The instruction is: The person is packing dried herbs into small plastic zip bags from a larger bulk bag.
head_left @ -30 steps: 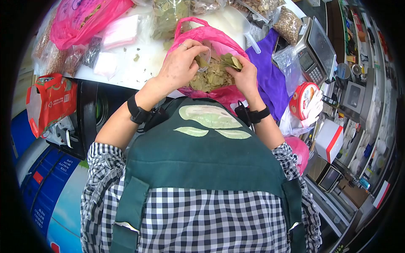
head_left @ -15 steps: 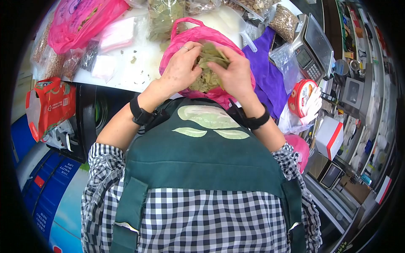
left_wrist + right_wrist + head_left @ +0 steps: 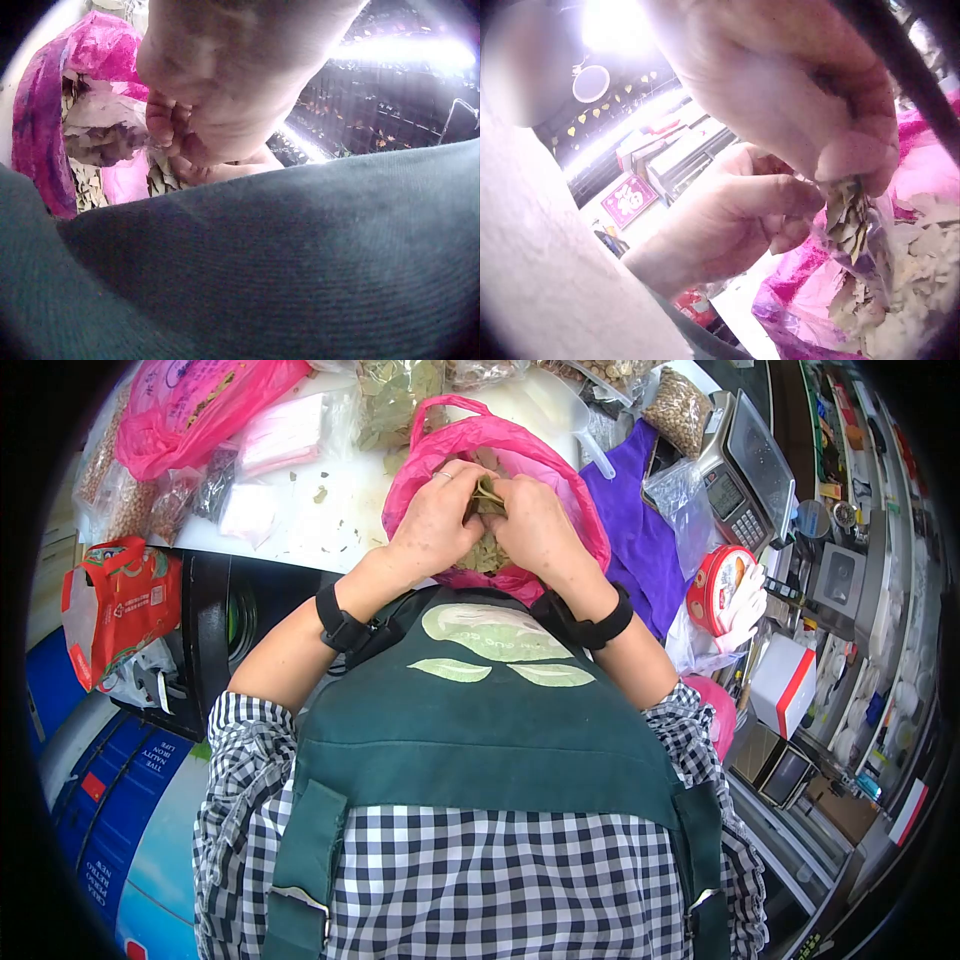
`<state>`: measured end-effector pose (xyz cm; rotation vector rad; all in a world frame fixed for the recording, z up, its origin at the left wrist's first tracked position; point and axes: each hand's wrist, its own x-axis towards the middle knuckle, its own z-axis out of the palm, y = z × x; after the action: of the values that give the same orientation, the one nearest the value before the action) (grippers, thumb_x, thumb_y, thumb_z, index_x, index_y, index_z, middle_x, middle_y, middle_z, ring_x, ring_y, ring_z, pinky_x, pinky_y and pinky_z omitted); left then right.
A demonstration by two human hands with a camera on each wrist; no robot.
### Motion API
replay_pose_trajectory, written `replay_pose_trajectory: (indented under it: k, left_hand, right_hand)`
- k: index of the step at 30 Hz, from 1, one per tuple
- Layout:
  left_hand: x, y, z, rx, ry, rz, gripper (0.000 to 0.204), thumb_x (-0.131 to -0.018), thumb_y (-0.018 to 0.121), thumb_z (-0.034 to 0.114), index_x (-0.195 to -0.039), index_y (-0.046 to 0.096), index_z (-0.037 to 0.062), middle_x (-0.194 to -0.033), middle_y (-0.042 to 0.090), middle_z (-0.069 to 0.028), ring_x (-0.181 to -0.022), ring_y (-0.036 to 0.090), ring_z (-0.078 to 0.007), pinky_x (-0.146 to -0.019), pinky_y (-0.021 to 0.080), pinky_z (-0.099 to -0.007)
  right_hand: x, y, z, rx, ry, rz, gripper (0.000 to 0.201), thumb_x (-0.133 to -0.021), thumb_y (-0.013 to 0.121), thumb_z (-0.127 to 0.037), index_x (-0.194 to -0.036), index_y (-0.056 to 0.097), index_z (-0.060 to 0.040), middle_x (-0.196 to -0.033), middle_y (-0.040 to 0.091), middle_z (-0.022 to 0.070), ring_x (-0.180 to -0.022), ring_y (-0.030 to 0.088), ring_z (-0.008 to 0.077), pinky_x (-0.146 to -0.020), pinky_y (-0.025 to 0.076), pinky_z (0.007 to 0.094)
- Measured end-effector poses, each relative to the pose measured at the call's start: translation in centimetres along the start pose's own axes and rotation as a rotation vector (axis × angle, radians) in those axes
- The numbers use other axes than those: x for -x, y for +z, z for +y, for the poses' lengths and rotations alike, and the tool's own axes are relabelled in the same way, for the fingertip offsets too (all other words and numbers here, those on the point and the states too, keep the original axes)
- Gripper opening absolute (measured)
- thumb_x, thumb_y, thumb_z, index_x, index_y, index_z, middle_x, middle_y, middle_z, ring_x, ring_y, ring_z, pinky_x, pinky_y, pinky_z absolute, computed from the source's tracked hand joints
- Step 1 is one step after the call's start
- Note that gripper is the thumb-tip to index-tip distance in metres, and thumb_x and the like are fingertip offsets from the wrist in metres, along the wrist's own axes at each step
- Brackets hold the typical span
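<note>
A pink plastic bag [image 3: 565, 465] stands on the table, its mouth spread around a heap of dried bay leaves [image 3: 930, 277]. Over this mouth my left hand [image 3: 432, 528] grips the rim of a small clear plastic bag [image 3: 101, 142] with leaves in it. Close beside it, my right hand [image 3: 540, 525] pinches a bunch of bay leaves [image 3: 847, 225] at the mouth of the clear bag. The two hands nearly meet in the head view, and they hide most of the clear bag there.
Another pink bag [image 3: 200, 420] lies at the back left, near a pack of clear bags [image 3: 285, 435]. A filled leaf bag [image 3: 400, 405] is behind. At right are a purple cloth [image 3: 640, 530], a scale [image 3: 735, 500], a scoop [image 3: 597, 455] and a red tin [image 3: 712, 590].
My right hand has lifted a bunch of leaves from the heap and moved left to the clear bag's mouth, where the leaves now go in. The left hand stays nearly in place.
</note>
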<state>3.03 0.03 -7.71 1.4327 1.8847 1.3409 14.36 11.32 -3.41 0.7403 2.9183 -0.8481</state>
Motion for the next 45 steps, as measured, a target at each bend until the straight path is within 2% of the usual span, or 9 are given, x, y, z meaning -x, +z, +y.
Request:
replay_pose_trajectory:
  k: [6,10,14,18,21,27,34,36,45]
  left_hand:
    - [-0.3,-0.6,0.3,0.000,0.013,0.001,0.042,-0.073,0.060,-0.003,-0.115,0.057,0.0004,-0.110,0.057,-0.0176,-0.103,0.058,-0.0379,-0.086,0.050,-0.0432]
    - [-0.1,-0.3,0.1,-0.004,0.009,-0.031,0.047,-0.073,0.059,-0.009,-0.119,0.058,0.0017,-0.111,0.059,-0.0142,-0.092,0.064,-0.0275,-0.076,0.053,-0.0341]
    - [0.3,0.6,0.2,-0.043,0.063,-0.023,0.047,-0.073,0.061,-0.008,-0.120,0.058,0.0018,-0.117,0.058,-0.0154,-0.100,0.062,-0.0332,-0.080,0.054,-0.0382]
    - [0.4,0.5,0.6,-0.137,0.067,-0.080,0.050,-0.073,0.062,-0.008,-0.122,0.057,0.0025,-0.120,0.056,-0.0162,-0.106,0.059,-0.0386,-0.084,0.053,-0.0427]
    - [0.5,0.6,0.2,-0.189,0.086,-0.062,0.053,-0.073,0.063,-0.005,-0.124,0.054,0.0022,-0.121,0.054,-0.0159,-0.103,0.061,-0.0383,-0.080,0.056,-0.0451]
    - [0.5,0.4,0.1,-0.143,0.104,-0.028,0.057,-0.073,0.062,-0.006,-0.128,0.052,0.0021,-0.122,0.054,-0.0168,-0.104,0.060,-0.0387,-0.082,0.055,-0.0444]
    - [0.5,0.4,0.9,-0.068,0.015,-0.060,0.056,-0.073,0.060,-0.006,-0.128,0.052,0.0007,-0.122,0.053,-0.0173,-0.106,0.059,-0.0382,-0.085,0.054,-0.0438]
    - [0.6,0.7,0.9,-0.091,0.014,0.008,0.054,-0.074,0.060,-0.008,-0.127,0.054,0.0002,-0.120,0.056,-0.0168,-0.105,0.059,-0.0360,-0.087,0.051,-0.0397]
    - [0.0,0.1,0.0,-0.077,-0.008,0.048,0.053,-0.073,0.059,-0.005,-0.125,0.054,-0.0026,-0.121,0.056,-0.0183,-0.110,0.058,-0.0376,-0.092,0.050,-0.0417]
  right_hand:
    - [0.0,0.1,0.6,-0.265,-0.036,0.040,0.023,-0.082,0.066,-0.008,-0.101,0.062,0.0047,-0.092,0.065,0.0251,-0.092,0.062,0.0447,-0.080,0.048,0.0508]
    - [-0.1,1.7,0.4,0.041,-0.038,0.012,0.023,-0.079,0.063,-0.005,-0.099,0.063,0.0074,-0.091,0.065,0.0281,-0.086,0.065,0.0447,-0.077,0.051,0.0502]
    - [0.2,2.1,0.2,0.239,-0.151,0.059,0.014,-0.077,0.060,-0.005,-0.084,0.068,0.0048,-0.079,0.067,0.0238,-0.073,0.069,0.0355,-0.067,0.057,0.0440]
    - [-0.1,1.8,0.2,0.249,-0.076,0.003,0.011,-0.076,0.061,-0.004,-0.079,0.068,0.0040,-0.074,0.067,0.0222,-0.076,0.069,0.0377,-0.069,0.056,0.0453]
    - [-0.8,1.3,1.2,0.085,0.026,-0.102,0.017,-0.074,0.066,-0.008,-0.085,0.069,0.0057,-0.080,0.069,0.0238,-0.082,0.069,0.0387,-0.072,0.056,0.0450]
    - [-0.2,-0.8,1.2,-0.834,0.340,-0.150,0.036,-0.070,0.078,-0.014,-0.103,0.072,0.0013,-0.092,0.071,0.0217,-0.085,0.071,0.0320,-0.078,0.054,0.0387]
    - [-0.3,-0.3,0.5,-0.290,0.142,-0.023,0.033,-0.070,0.074,-0.009,-0.100,0.072,0.0024,-0.093,0.068,0.0266,-0.082,0.068,0.0377,-0.076,0.054,0.0433]
    - [-0.7,2.0,1.0,0.005,0.000,0.195,0.030,-0.070,0.073,-0.009,-0.099,0.073,-0.0011,-0.093,0.064,0.0270,-0.081,0.065,0.0397,-0.076,0.054,0.0457]
    - [0.0,-1.1,-1.7,-0.163,0.092,0.227,0.026,-0.072,0.075,-0.010,-0.097,0.073,-0.0025,-0.104,0.063,0.0196,-0.094,0.063,0.0354,-0.081,0.052,0.0425]
